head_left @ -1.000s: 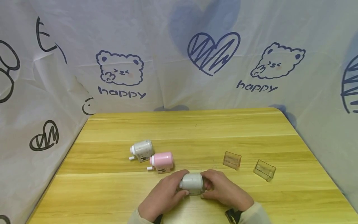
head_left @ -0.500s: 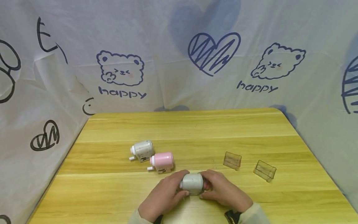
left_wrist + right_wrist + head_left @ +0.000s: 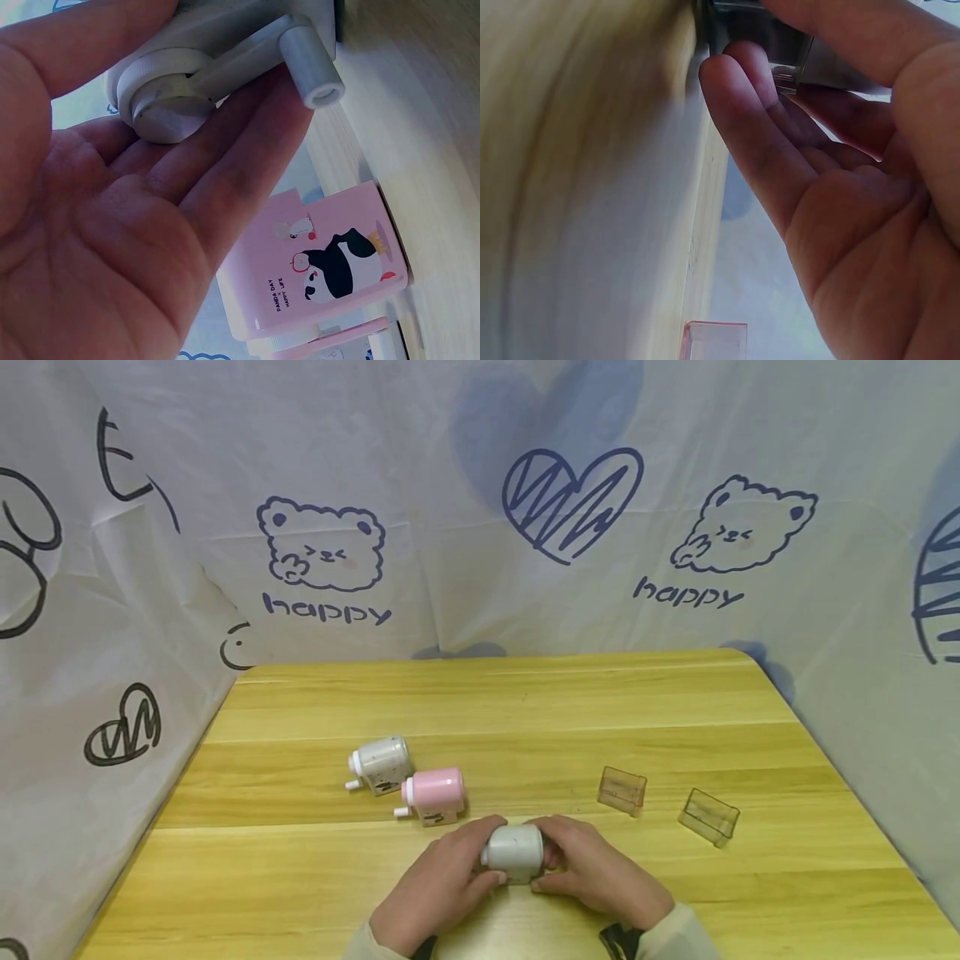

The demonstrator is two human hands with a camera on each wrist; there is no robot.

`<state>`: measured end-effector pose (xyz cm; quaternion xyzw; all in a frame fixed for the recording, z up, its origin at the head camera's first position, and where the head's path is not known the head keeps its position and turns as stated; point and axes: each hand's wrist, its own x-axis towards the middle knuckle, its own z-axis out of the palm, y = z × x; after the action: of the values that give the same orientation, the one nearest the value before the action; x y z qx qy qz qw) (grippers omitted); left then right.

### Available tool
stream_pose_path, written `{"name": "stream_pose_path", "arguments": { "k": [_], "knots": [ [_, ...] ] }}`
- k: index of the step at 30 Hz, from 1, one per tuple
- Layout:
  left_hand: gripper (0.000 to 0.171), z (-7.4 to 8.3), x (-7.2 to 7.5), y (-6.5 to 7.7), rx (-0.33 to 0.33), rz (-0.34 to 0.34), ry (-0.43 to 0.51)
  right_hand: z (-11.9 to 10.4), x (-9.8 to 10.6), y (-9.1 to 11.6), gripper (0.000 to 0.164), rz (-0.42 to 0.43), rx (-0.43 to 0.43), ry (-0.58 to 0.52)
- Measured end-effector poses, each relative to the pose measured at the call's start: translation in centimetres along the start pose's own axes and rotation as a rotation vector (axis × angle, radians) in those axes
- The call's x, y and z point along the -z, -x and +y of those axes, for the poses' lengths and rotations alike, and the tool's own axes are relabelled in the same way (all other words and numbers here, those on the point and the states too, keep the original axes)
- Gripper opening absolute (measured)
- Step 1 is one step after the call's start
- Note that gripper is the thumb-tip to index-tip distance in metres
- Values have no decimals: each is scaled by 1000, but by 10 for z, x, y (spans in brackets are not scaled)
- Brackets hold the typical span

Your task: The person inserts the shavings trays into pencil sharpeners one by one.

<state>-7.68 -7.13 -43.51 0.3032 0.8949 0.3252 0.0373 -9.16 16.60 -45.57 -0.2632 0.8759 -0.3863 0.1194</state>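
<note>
Head view: the left hand (image 3: 446,881) and the right hand (image 3: 600,875) grip opposite ends of a grey hand-crank sharpener (image 3: 515,848) at the near middle of the worktop (image 3: 285,893); its pale crank (image 3: 247,61) shows on the left hand's side. Beyond, leftward, a pink sharpener (image 3: 437,792) stands just beside a speckled sharpener (image 3: 382,762); rightward lie an orange-tinted box (image 3: 621,792) and a brown-tinted box (image 3: 708,820)

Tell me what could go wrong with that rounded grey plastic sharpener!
The rounded grey plastic sharpener might slip or tip if the left hand or right hand loosens. Its pale plastic crank sits by the left fingers and could knock them if turned. The left hand might bump the pink plastic panda sharpener close by.
</note>
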Motion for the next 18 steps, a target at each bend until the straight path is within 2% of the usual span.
{"name": "stream_pose_path", "arguments": {
  "k": [18],
  "knots": [
    [46, 0, 0, -1, 12, -5, 5, -1, -2, -1, 51, -2, 8, -22]
  ]
}}
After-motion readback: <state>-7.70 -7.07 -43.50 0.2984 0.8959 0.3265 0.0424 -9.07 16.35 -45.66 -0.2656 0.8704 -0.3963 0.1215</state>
